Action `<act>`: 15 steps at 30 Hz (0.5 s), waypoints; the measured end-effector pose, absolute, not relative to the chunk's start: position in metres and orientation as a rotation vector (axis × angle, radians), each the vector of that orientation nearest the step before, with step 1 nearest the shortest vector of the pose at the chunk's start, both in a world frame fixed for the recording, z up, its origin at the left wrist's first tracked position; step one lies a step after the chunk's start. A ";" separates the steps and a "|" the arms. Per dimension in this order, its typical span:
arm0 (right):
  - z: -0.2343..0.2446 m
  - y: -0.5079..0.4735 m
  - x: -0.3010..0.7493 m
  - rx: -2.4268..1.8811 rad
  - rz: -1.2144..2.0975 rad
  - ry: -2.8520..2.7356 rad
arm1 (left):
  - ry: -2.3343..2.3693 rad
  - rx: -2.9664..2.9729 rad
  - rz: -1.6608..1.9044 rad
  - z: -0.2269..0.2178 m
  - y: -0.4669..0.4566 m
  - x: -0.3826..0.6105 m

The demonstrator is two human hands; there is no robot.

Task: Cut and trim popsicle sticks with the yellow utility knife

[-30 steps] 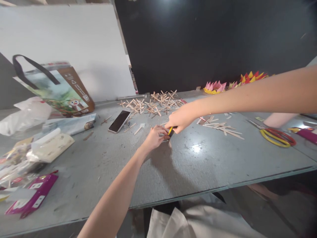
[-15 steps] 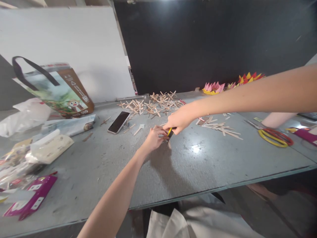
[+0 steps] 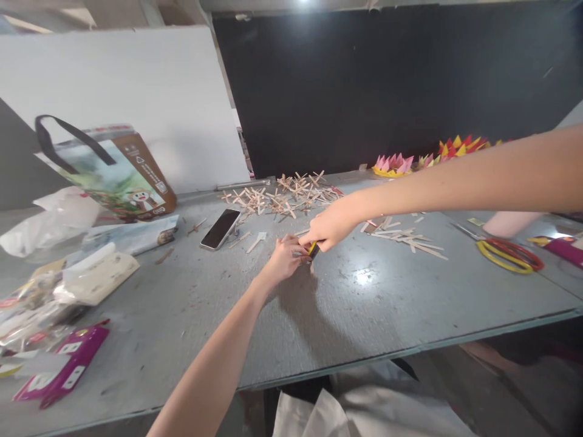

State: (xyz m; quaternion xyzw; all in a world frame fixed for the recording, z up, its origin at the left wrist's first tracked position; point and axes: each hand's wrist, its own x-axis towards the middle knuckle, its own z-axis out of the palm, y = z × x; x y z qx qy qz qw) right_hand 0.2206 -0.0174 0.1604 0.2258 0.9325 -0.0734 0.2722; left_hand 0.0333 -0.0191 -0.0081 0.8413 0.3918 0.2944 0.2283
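At the middle of the table my two hands meet. My right hand [image 3: 330, 227] is closed around a small yellow-and-black tool [image 3: 313, 249], most of which the fingers cover; its working end is hidden. My left hand [image 3: 289, 255] has its fingers bent together against the tool's left side, low over the tabletop. A thin wooden stick [image 3: 312, 267] pokes out just below the fingertips. Behind the hands lies a loose pile of wooden sticks [image 3: 285, 197], many of them crossed. More flat sticks [image 3: 414, 237] are spread to the right, under my right forearm.
A phone [image 3: 220, 229] lies left of my hands. Scissors [image 3: 507, 255] with yellow and red handles rest at right, near another person's arm [image 3: 510, 223]. Folded paper flowers [image 3: 394, 164] stand at the back. A printed bag [image 3: 122, 176], plastic wrappers and a purple packet [image 3: 75, 364] fill the left.
The view has shifted slightly, so things sit a little lower and further right. Both hands stay together at the same spot, with the yellow-and-black tool still in my right hand.
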 end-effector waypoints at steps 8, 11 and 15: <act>0.154 -0.013 0.218 0.589 -0.108 2.575 | 1.062 2.314 0.859 -0.020 -0.012 0.032; 0.149 -0.009 0.217 0.555 -0.144 2.619 | 1.049 2.326 0.866 -0.023 -0.009 0.032; 0.143 -0.007 0.211 0.542 -0.098 2.666 | 0.986 2.375 0.800 -0.020 -0.005 0.025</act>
